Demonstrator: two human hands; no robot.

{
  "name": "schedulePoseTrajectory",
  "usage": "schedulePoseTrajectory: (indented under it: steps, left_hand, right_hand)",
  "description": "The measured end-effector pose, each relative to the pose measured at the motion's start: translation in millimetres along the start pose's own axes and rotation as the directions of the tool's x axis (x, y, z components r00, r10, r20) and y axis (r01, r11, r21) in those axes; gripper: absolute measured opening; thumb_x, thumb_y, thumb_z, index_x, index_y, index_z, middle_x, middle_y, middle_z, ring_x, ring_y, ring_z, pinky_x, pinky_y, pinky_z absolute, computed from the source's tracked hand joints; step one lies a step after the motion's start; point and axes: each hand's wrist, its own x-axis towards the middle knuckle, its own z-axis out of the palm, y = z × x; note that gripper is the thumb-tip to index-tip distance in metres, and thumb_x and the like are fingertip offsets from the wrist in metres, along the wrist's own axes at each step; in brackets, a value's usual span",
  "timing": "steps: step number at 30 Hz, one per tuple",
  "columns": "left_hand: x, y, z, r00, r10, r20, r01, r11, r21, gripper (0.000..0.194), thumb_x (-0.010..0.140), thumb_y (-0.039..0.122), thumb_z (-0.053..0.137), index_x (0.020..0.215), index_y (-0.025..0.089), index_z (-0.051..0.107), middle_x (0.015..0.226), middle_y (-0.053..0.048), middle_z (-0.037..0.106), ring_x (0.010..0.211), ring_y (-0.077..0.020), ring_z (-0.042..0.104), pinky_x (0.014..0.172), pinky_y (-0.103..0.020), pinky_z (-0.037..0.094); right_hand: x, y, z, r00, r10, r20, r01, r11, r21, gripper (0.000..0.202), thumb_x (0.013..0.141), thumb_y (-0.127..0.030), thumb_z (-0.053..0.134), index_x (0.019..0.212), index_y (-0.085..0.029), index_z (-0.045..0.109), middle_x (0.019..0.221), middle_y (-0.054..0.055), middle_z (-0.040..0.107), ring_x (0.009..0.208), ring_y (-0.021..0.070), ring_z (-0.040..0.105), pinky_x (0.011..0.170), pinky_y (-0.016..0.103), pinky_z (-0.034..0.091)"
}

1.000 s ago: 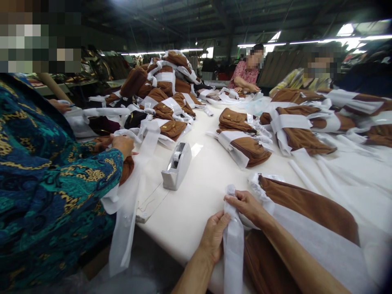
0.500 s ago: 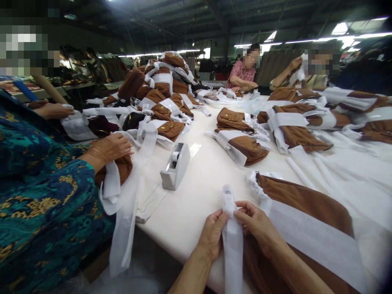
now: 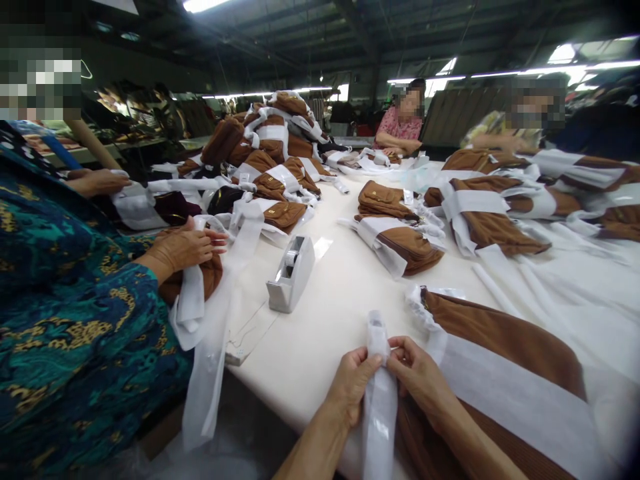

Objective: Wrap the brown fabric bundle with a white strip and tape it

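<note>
At the bottom centre of the frame, the left hand (image 3: 353, 383) and the right hand (image 3: 417, 373) meet on a white wrapping strip (image 3: 377, 400), each pinching it between thumb and fingertips just below its crumpled top end. The strip hangs down over the near edge of the counter (image 3: 320, 333) and runs out of the bottom of the frame. Just to the right lies a brown bag (image 3: 505, 333) with a broad white band across it, touching the right wrist.

The grip looks light and sits on thin, slippery material, so the strip could slide out of the fingers and drop off the counter edge. A pull from both hands at once might tear or crease it. The right forearm lies over the bag, so a sideways move could drag the bag and loosen its band.

Toward the middle left, a grey tape dispenser (image 3: 291, 275) stands on the counter, well apart from both hands. At the left, a co-worker's hand (image 3: 183, 248) rests on another wrapped bag, close enough that trailing strips might tangle
</note>
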Motion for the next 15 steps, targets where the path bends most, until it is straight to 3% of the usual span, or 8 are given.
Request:
schedulePoseTrajectory:
  steps: [4, 8, 12, 15]
  left_hand:
    - [4, -4, 6.4, 0.993, 0.036, -0.109, -0.027, 0.996, 0.090, 0.035, 0.065, 0.031, 0.061, 0.090, 0.007, 0.058, 0.065, -0.004, 0.056, 0.050, -0.0107, 0.048, 0.046, -0.020, 0.032]
    - [5, -8, 12.1, 0.982, 0.081, -0.170, -0.049, 0.982, 0.185, 0.028, 0.065, 0.024, 0.054, 0.088, 0.009, 0.058, 0.063, -0.003, 0.055, 0.049, -0.0098, 0.045, 0.045, -0.020, 0.032]
    - [5, -9, 11.8, 0.969, 0.132, -0.210, -0.079, 0.967, 0.241, 0.027, 0.067, 0.024, 0.051, 0.087, 0.009, 0.058, 0.064, -0.002, 0.054, 0.052, -0.0093, 0.043, 0.046, -0.019, 0.032]
    - [5, -11, 10.4, 0.964, 0.162, -0.212, -0.111, 0.966, 0.233, 0.026, 0.066, 0.027, 0.055, 0.085, 0.010, 0.058, 0.068, -0.002, 0.054, 0.057, -0.0103, 0.043, 0.050, -0.020, 0.032]
  right_hand:
    - [-6, -1, -2, 0.998, 0.002, 0.067, -0.003, 1.000, 0.023, 0.030, 0.072, -0.038, 0.054, 0.092, -0.019, 0.043, 0.062, -0.006, 0.047, 0.050, 0.0088, 0.043, 0.043, 0.020, 0.038]
    - [-13, -3, -4, 0.998, 0.006, 0.059, -0.005, 1.000, -0.006, 0.030, 0.075, -0.039, 0.052, 0.096, -0.019, 0.044, 0.065, -0.005, 0.049, 0.053, 0.0088, 0.044, 0.048, 0.021, 0.038]
    - [-12, -13, -13, 0.993, -0.044, 0.113, 0.063, 0.982, -0.179, 0.031, 0.076, -0.039, 0.049, 0.098, -0.017, 0.049, 0.068, -0.002, 0.052, 0.058, 0.0126, 0.049, 0.053, 0.025, 0.041]
    - [-2, -37, -17, 0.970, -0.234, -0.073, 0.184, 0.892, -0.413, 0.035, 0.073, -0.039, 0.053, 0.101, -0.019, 0.054, 0.079, 0.002, 0.058, 0.065, 0.0158, 0.054, 0.062, 0.030, 0.043]
